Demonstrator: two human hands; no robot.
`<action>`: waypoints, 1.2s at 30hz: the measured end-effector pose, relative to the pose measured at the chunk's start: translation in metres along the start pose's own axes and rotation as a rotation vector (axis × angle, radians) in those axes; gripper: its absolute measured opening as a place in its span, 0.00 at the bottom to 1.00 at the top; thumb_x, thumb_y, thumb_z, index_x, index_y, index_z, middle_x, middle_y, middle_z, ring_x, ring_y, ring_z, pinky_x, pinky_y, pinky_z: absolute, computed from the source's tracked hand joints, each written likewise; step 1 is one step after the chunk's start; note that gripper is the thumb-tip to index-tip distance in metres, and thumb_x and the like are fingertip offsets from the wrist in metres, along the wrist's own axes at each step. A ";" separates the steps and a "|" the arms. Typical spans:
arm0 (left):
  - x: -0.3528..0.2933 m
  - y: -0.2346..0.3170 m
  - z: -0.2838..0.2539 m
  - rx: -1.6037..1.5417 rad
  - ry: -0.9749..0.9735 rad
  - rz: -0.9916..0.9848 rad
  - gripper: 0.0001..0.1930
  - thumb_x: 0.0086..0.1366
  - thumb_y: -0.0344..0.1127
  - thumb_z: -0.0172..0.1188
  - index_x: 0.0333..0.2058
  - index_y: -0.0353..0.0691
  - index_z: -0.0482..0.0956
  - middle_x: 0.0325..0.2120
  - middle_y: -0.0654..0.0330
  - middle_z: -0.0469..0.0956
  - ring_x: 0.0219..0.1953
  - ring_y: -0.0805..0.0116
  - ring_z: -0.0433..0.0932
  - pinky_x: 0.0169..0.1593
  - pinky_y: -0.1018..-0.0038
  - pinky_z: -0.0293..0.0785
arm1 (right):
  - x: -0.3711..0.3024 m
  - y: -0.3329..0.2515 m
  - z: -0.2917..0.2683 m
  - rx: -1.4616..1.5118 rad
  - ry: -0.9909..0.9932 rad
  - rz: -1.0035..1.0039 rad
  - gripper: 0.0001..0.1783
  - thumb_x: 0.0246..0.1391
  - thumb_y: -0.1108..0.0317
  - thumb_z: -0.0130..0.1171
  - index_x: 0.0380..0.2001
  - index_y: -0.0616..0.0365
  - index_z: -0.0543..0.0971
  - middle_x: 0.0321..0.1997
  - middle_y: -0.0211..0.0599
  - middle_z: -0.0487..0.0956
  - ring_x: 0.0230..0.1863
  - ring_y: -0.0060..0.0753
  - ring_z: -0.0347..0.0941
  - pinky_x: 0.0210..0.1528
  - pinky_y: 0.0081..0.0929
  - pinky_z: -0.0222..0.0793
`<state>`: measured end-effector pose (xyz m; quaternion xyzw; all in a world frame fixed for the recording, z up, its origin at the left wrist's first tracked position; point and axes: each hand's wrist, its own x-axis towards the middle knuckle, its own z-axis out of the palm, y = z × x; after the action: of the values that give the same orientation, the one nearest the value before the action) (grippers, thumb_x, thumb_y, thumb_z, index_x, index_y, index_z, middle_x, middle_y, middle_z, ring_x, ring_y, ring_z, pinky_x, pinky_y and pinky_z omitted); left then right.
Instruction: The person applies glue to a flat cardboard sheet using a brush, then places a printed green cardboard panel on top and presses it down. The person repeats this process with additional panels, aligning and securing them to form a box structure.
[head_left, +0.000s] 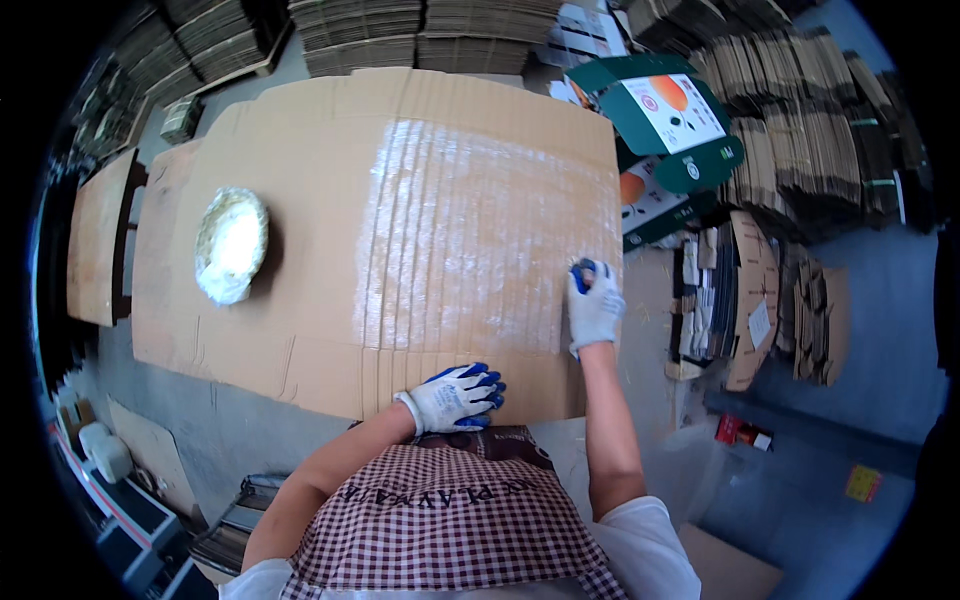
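A large brown cardboard sheet (310, 130) covers the table in front of me. A wet, glossy, streaked patch (470, 220) spreads over its middle and right part. My right hand (597, 308), in a white glove with blue palm coating, is closed near the sheet's right edge, beside the patch. A small dark bit shows at its fingertips; what it is I cannot make out. My left hand (455, 398), gloved alike, lies at the near edge by my checked apron (450, 520), fingers stretched out and holding nothing. Toward the left stands a round bowl (232, 240) with whitish contents.
Green printed cartons (665, 130) lie just past the sheet's far right corner. Stacks of flat cardboard (360, 35) line the back, and more stacks (790, 140) stand on the right. A wooden board (100, 240) is at the left, with a dark machine (130, 520) lower down.
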<state>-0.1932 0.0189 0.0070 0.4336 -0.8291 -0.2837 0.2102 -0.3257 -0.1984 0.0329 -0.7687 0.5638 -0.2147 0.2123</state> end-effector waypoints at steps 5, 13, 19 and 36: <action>0.003 -0.004 0.007 -0.005 0.051 0.015 0.22 0.53 0.47 0.53 0.44 0.42 0.70 0.49 0.56 0.66 0.54 0.59 0.62 0.58 0.61 0.53 | -0.003 0.023 -0.003 0.083 0.005 0.039 0.18 0.38 0.60 0.61 0.30 0.62 0.74 0.33 0.48 0.75 0.36 0.47 0.71 0.40 0.35 0.65; 0.001 -0.005 0.021 0.052 0.162 0.069 0.22 0.52 0.50 0.53 0.40 0.40 0.72 0.46 0.56 0.68 0.53 0.58 0.62 0.58 0.60 0.53 | 0.002 -0.005 0.002 0.929 -0.178 0.234 0.12 0.48 0.74 0.54 0.38 0.65 0.75 0.38 0.34 0.75 0.33 0.22 0.72 0.35 0.19 0.69; -0.006 0.010 0.002 0.051 0.333 -0.014 0.24 0.53 0.51 0.53 0.41 0.39 0.71 0.47 0.54 0.67 0.53 0.56 0.62 0.58 0.58 0.52 | -0.015 -0.054 -0.004 1.099 -0.330 0.280 0.14 0.50 0.73 0.52 0.42 0.63 0.72 0.34 0.34 0.75 0.28 0.24 0.71 0.32 0.20 0.71; -0.188 -0.031 -0.084 -0.953 1.902 -0.962 0.19 0.57 0.41 0.54 0.46 0.40 0.68 0.36 0.58 0.72 0.35 0.67 0.72 0.40 0.75 0.69 | -0.091 -0.147 0.046 1.073 -0.556 0.303 0.13 0.51 0.73 0.49 0.42 0.63 0.71 0.33 0.35 0.74 0.28 0.25 0.71 0.33 0.23 0.72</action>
<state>-0.0239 0.1376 0.0307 0.6180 0.1027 -0.1775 0.7590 -0.2102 -0.0675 0.0710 -0.4935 0.4037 -0.2273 0.7361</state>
